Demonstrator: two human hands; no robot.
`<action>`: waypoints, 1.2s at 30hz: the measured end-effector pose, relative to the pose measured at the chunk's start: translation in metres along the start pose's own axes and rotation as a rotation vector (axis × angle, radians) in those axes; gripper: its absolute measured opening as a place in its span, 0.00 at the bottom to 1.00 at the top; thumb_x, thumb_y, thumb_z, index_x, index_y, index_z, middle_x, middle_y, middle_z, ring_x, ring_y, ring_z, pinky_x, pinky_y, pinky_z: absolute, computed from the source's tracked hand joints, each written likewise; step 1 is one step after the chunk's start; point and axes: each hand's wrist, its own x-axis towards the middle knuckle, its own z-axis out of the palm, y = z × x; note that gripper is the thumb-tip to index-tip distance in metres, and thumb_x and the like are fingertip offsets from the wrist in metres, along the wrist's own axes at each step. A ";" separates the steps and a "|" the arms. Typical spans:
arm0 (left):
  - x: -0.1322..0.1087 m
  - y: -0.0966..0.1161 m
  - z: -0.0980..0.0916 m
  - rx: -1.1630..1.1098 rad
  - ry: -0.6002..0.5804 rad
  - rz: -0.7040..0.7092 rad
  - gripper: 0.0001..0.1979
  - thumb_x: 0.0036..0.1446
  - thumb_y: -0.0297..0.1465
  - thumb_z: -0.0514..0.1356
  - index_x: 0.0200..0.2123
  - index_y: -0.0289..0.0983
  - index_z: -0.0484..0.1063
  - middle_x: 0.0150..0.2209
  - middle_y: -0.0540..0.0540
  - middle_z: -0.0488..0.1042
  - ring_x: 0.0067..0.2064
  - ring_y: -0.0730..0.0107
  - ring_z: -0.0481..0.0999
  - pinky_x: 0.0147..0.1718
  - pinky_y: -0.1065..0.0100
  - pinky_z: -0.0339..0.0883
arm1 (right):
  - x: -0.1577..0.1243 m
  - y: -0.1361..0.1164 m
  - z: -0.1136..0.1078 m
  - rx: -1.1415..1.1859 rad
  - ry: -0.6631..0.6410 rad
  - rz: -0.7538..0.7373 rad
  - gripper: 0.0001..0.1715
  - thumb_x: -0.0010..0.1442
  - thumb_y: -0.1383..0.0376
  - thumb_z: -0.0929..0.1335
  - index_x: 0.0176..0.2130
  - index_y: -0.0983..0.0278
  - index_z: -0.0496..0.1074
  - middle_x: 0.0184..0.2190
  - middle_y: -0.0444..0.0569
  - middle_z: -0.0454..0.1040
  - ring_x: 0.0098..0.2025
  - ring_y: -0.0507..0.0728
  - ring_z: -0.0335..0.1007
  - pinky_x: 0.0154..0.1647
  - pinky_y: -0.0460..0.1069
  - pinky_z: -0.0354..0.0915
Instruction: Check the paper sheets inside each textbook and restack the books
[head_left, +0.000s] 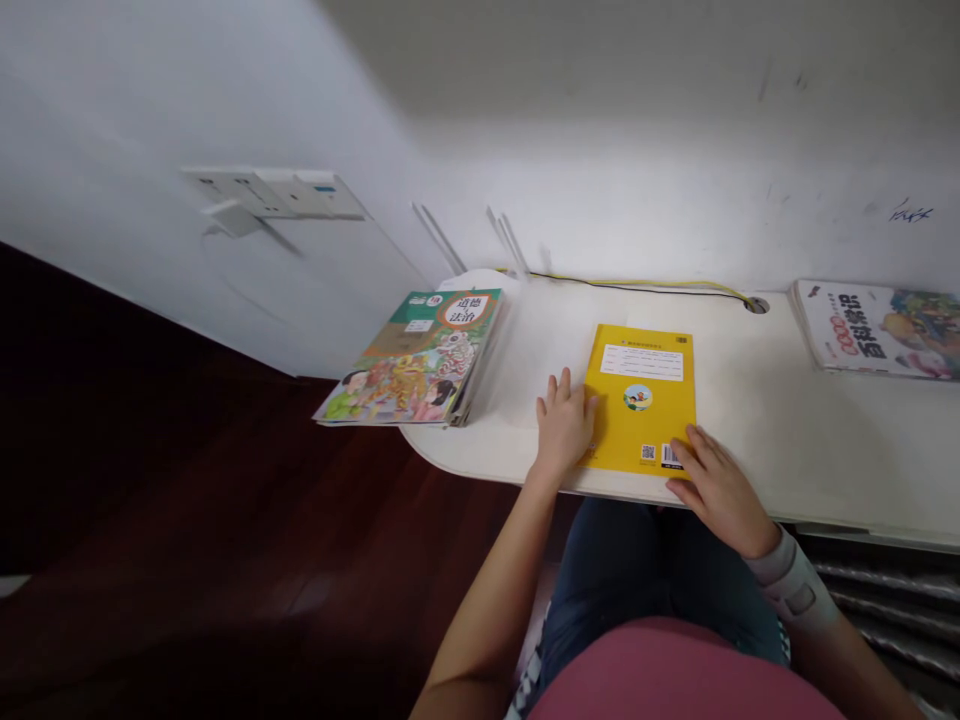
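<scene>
A yellow book lies flat near the front edge of the white desk, its barcode and QR code facing up. At its left edge rests my left hand, fingers stretched out and the thumb touching the cover. My right hand is at the lower right corner, with its fingers spread over the cover beside the barcode, partly covering it. Neither hand grips the book. To the left sits a stack of books with an illustrated green and orange cover on top.
On the right of the white desk lies another stack of books. A yellow and a black cable run along the wall to a round hole. A wall socket panel holds a plugged-in charger.
</scene>
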 end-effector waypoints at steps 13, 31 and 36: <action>-0.021 0.057 -0.035 -0.640 -0.160 0.430 0.27 0.65 0.44 0.42 0.62 0.38 0.56 0.66 0.45 0.51 0.66 0.64 0.49 0.63 0.58 0.47 | 0.022 0.002 -0.033 0.389 0.021 0.058 0.22 0.63 0.52 0.60 0.42 0.63 0.74 0.43 0.55 0.76 0.50 0.62 0.69 0.52 0.58 0.63; -0.038 0.083 -0.017 -0.603 -0.202 0.517 0.26 0.65 0.38 0.43 0.64 0.40 0.50 0.66 0.47 0.51 0.66 0.66 0.48 0.64 0.58 0.45 | 0.037 0.007 -0.081 1.279 -0.015 0.299 0.35 0.52 0.37 0.62 0.36 0.64 0.76 0.32 0.50 0.77 0.34 0.58 0.74 0.37 0.54 0.73; -0.039 0.080 -0.016 -0.618 -0.213 0.534 0.26 0.65 0.38 0.44 0.64 0.39 0.51 0.66 0.45 0.50 0.66 0.66 0.48 0.64 0.59 0.46 | 0.036 0.012 -0.080 1.351 -0.076 0.376 0.29 0.53 0.42 0.65 0.33 0.66 0.76 0.25 0.47 0.75 0.33 0.57 0.74 0.37 0.56 0.75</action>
